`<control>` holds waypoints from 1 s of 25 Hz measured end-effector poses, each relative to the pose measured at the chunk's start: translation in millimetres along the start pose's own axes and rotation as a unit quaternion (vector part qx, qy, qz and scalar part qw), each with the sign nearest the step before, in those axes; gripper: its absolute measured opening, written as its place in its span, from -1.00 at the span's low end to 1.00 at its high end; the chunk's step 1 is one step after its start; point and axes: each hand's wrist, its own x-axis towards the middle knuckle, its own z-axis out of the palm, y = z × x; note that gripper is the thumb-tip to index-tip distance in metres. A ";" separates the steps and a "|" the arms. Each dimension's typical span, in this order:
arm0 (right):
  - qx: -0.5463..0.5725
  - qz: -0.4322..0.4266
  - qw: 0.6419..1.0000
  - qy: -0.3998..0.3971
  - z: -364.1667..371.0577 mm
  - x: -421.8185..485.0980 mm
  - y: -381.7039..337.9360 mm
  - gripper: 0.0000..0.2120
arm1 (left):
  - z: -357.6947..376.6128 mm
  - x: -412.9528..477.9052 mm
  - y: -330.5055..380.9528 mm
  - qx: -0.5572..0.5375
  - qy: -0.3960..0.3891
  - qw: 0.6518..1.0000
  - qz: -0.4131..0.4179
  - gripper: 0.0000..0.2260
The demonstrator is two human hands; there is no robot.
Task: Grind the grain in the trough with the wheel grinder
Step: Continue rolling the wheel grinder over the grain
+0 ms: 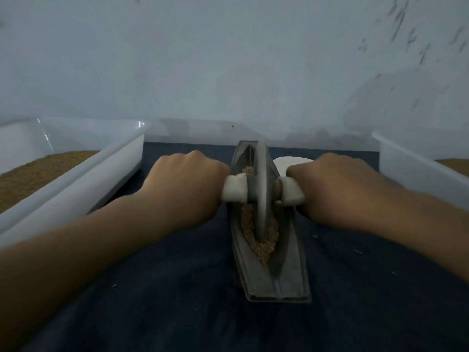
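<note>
A long grey metal trough [291, 270] lies lengthwise in the middle of the dark cloth. Tan grain [264, 246] fills its groove, heaped around the wheel. The grey wheel grinder [261, 184] stands upright in the groove toward the far half of the trough. Its axle carries white handles on both sides. My left hand [185, 186] grips the left handle [234, 190]. My right hand [335, 189] grips the right handle [291, 193]. Both fists are knuckles-up, level with the wheel's hub.
A white plastic tub [83, 179] holding brown powder stands at the left. Another white tub [416, 168] with brown contents is at the right edge. A small white dish [289, 161] sits behind the right hand. A wall rises just beyond the trough. A few stray grains dot the cloth.
</note>
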 end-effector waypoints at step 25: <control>0.017 -0.021 0.999 -0.028 -29.8 -15.3 4.8 -0.76 | -27.3 -34.3 -2.6 -0.007 -0.052 0.998 -0.041 -0.78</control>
